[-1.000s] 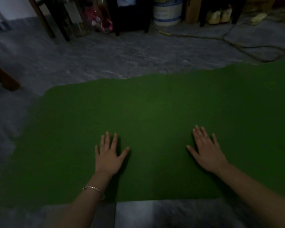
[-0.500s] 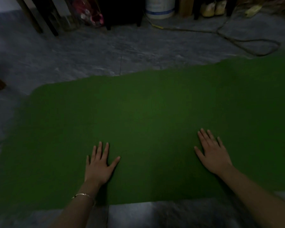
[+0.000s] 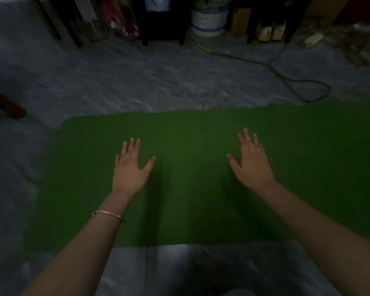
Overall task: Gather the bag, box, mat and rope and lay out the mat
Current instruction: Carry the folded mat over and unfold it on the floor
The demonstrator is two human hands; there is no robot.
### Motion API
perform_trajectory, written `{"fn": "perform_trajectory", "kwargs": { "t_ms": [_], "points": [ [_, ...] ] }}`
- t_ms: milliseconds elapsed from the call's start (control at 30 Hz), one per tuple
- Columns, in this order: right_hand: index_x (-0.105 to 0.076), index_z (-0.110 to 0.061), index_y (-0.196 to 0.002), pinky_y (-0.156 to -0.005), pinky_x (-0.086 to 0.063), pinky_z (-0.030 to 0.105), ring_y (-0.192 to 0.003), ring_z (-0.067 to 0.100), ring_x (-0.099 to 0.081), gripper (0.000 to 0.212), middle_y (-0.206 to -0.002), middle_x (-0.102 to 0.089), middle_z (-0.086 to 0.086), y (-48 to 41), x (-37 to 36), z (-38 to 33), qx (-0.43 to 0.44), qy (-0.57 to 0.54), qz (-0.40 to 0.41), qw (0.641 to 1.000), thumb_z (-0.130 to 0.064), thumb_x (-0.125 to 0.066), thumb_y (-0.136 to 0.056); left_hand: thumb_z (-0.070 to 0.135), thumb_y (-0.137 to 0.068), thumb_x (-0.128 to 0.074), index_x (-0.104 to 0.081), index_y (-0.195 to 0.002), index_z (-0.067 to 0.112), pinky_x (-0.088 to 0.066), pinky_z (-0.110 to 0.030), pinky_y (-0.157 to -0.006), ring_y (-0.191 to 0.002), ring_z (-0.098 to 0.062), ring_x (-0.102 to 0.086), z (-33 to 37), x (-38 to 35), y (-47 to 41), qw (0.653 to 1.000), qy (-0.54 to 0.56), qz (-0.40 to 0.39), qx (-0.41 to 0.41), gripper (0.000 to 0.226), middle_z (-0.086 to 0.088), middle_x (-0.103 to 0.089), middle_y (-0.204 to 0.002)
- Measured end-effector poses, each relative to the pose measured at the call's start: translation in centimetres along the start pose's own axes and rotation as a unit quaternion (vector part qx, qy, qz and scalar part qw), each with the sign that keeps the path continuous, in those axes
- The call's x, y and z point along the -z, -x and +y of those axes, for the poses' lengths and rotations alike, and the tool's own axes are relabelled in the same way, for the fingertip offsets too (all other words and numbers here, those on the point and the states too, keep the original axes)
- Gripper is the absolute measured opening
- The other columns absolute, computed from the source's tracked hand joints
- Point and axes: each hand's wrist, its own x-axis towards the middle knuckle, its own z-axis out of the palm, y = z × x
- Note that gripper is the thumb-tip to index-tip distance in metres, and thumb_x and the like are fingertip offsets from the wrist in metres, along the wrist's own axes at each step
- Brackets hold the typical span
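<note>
A green mat lies spread flat on the grey floor, running off the right edge of the view. My left hand, with a bracelet on its wrist, is over the mat's left half, fingers straight and spread. My right hand is over the middle of the mat, also flat with straight fingers. Whether the palms touch the mat I cannot tell. A rope lies looped on the floor beyond the mat's far right edge. No bag or box is clearly visible.
Along the far wall stand dark furniture legs, a white bucket, a pair of shoes and a pink bundle. A brown wooden leg sticks in at the left.
Both hands have moved forward across the mat, away from its near edge, still flat. The view has tilted up a little and shows more of the forearms.
</note>
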Motion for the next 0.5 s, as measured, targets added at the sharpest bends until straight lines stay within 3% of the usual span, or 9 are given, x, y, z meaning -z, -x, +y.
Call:
{"fn": "perform_trajectory", "kwargs": {
  "t_ms": [167,367,500],
  "points": [
    [-0.010,-0.011,-0.150,-0.115,-0.013,0.052,-0.145,0.030,-0.003,0.077,-0.159,-0.003,0.007,1.3,18.2,-6.6,0.046,-0.050,0.025,0.997,-0.049,-0.040,-0.090,0.032,-0.087,-0.061,-0.023,-0.147,0.008,-0.006,-0.045,-0.119,-0.147,-0.020,-0.004,7.2,16.8,1.8,0.993,0.101,0.037,0.043,0.075,-0.005,-0.017,-0.158],
    [-0.001,-0.017,-0.151,-0.117,-0.004,0.044,-0.146,0.022,0.005,0.079,-0.159,0.006,0.003,4.1,39.6,-15.3,0.114,-0.084,0.055,0.988,-0.044,-0.047,-0.093,0.021,-0.085,-0.065,-0.027,-0.146,0.010,-0.006,-0.043,-0.119,-0.146,-0.018,-0.007,15.2,38.1,6.0,0.981,0.162,0.100,0.037,0.073,-0.004,-0.019,-0.157],
    [-0.001,-0.018,-0.151,-0.117,-0.001,0.040,-0.145,0.018,0.007,0.079,-0.158,0.009,0.000,6.5,51.6,-21.9,0.142,-0.124,0.070,0.980,-0.042,-0.049,-0.093,0.020,-0.086,-0.065,-0.026,-0.147,0.018,-0.016,-0.046,-0.118,-0.146,-0.011,-0.007,19.0,51.8,9.3,0.969,0.192,0.153,0.038,0.072,0.004,-0.021,-0.157]
  ]
}}
